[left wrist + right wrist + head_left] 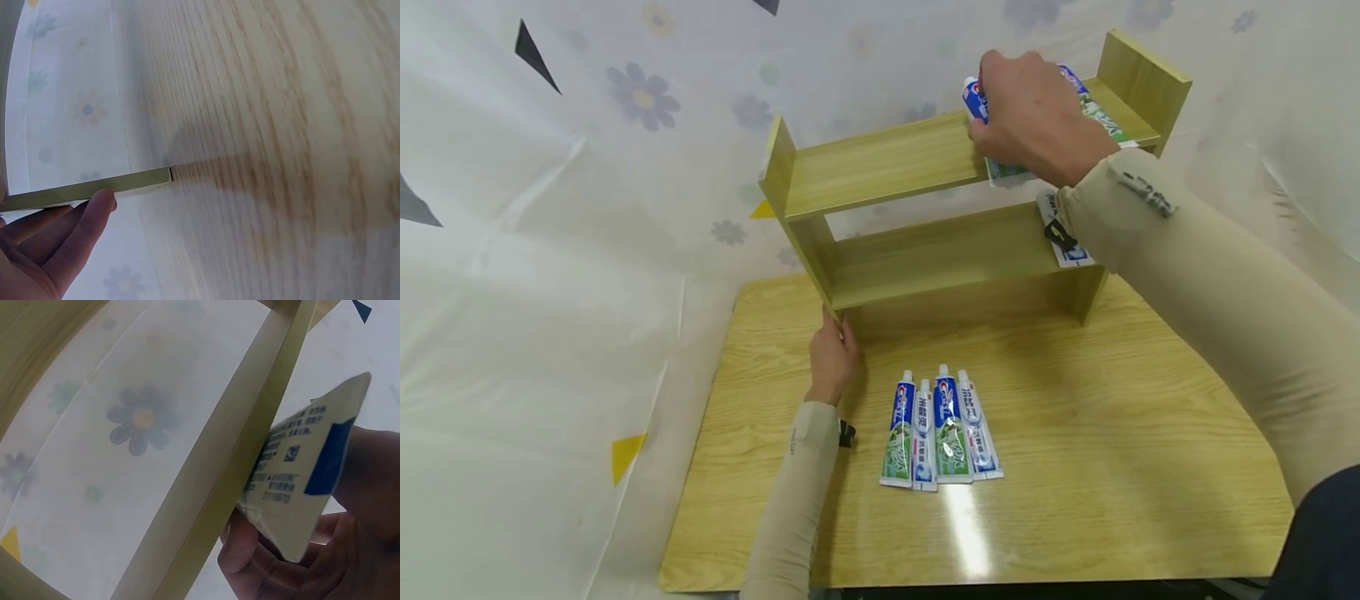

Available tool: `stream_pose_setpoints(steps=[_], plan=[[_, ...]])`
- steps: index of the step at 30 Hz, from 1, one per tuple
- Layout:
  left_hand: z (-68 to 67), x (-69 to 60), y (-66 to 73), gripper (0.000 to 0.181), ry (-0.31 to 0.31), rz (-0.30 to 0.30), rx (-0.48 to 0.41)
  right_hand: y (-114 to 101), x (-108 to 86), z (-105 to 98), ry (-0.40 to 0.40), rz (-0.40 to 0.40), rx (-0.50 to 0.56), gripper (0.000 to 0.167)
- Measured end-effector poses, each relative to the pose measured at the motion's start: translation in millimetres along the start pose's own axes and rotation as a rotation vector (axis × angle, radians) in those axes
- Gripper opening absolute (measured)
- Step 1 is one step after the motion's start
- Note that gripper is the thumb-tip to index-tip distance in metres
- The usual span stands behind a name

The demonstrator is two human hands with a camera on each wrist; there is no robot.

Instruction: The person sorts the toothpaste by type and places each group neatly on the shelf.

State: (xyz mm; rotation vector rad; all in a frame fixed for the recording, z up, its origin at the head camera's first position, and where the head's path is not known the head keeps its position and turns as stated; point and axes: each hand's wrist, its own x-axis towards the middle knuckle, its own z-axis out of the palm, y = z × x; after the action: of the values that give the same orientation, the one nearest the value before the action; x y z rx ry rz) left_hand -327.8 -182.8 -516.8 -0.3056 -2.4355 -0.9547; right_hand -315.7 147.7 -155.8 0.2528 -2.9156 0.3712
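At the upper board of the wooden shelf [880, 167], my right hand [1037, 117] grips a blue and green toothpaste tube [975, 102], partly hidden behind the fingers. The right wrist view shows the printed back of this tube [297, 465] against the board edge [231, 469], with the fingers of my right hand [300, 550] curled around it. Low on the shelf's left side, my left hand [833, 358] holds the side panel. In the left wrist view that panel [94, 189] lies between the thumb side and fingers of my left hand [50, 250].
Another blue and green tube [1101, 112] lies at the right of the upper board. A white tube [1075, 254] lies on the lower board, partly behind my right sleeve. Several tubes [949, 433] lie side by side on the wooden table [1090, 467] in front of the shelf.
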Motion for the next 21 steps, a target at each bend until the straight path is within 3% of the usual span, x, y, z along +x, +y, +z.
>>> stream_pose_setpoints(steps=[3,4,7,10,15,17,21], plan=[[5.1,0.2,-10.3,0.043,0.028,0.039,0.0,-1.7,2.1,0.0,0.001,0.0,-0.011,0.057],[1.8,-0.7,-4.3,0.042,0.028,0.035,0.016,-1.9,2.5,0.0,0.003,0.0,-0.015,0.057],[7.9,-1.0,-13.6,0.044,0.025,0.024,0.025,-1.9,3.3,-0.1,-0.002,0.003,-0.022,0.056],[7.0,-2.0,-14.0,0.047,0.034,0.033,0.019,-1.2,4.2,-0.7,-0.011,0.007,-0.029,0.055],[-9.0,-5.0,14.0,0.045,0.027,0.029,0.025,-0.6,5.4,-0.9,-0.027,0.028,-0.037,0.054],[-19.5,-5.8,34.8,0.043,-0.001,-0.001,0.036,-0.5,5.7,-0.6,-0.023,0.033,-0.039,0.054],[-24.4,-2.4,45.3,0.043,-0.024,-0.047,0.074,-0.1,6.7,0.7,-0.01,0.033,-0.036,0.055]])
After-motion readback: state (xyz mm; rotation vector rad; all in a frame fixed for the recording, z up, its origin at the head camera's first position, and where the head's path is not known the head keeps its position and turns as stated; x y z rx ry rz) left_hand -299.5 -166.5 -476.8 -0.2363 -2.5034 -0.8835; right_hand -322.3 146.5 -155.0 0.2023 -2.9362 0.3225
